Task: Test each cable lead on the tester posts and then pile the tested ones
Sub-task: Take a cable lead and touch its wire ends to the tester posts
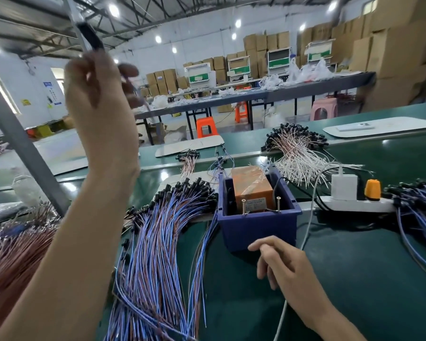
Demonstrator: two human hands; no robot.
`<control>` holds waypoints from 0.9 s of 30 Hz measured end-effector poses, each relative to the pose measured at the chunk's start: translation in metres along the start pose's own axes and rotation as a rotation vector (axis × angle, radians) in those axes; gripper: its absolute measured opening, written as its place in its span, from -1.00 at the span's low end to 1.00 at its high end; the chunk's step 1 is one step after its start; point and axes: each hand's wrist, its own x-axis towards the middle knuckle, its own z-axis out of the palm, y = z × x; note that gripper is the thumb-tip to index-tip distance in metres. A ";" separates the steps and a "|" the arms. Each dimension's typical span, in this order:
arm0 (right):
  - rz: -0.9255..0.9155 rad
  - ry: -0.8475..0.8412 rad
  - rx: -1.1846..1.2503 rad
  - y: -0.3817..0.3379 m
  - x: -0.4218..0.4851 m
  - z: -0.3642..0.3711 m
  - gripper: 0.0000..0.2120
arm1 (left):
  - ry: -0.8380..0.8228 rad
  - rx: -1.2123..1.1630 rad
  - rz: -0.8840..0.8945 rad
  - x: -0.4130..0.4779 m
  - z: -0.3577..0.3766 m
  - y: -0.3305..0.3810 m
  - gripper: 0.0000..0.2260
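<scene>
Lower centre-right, over the green worktop (354,279): right hand (285,264), palm down, fingers loosely curled, nothing seen in them, just in front of the blue box (258,227).

Lower centre, left of the box: big pile of blue leads (158,254), fanned flat, black plugs at the far end. Lower left edge: red leads (15,257), partly hidden behind a raised forearm.

Upper left, high above the worktop and blurred: left hand (101,99), gripping one lead (90,36), its black plug sticking out above the fingertips.

At the box's near rim: two upright screw posts (243,207), set apart. Behind them, inside the box, an orange block (252,185) wrapped in clear film.

Right of the box: white strip (349,207), carrying a white charger (344,187) and an orange plug (372,189). More blue leads at the right edge.

Beyond the box, centre-right: white leads (298,153) in a heap, black plugs towards the far side.
</scene>
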 end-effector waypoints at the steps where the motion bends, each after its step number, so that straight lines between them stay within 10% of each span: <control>1: -0.028 -0.045 0.051 -0.013 0.000 0.004 -0.76 | 0.021 -0.099 -0.003 -0.002 0.005 0.008 -0.90; 6: -0.177 -0.242 0.347 -0.072 0.011 0.017 -0.61 | -0.048 -0.437 -0.099 -0.054 0.025 0.024 -0.87; 16: 0.254 0.394 0.873 -0.027 0.005 -0.019 -0.64 | 0.050 -0.523 -0.870 -0.189 -0.006 -0.094 -0.91; 27: 0.256 0.369 0.783 0.016 0.001 -0.025 -0.77 | -0.367 -0.183 -0.837 -0.248 0.000 -0.103 -0.86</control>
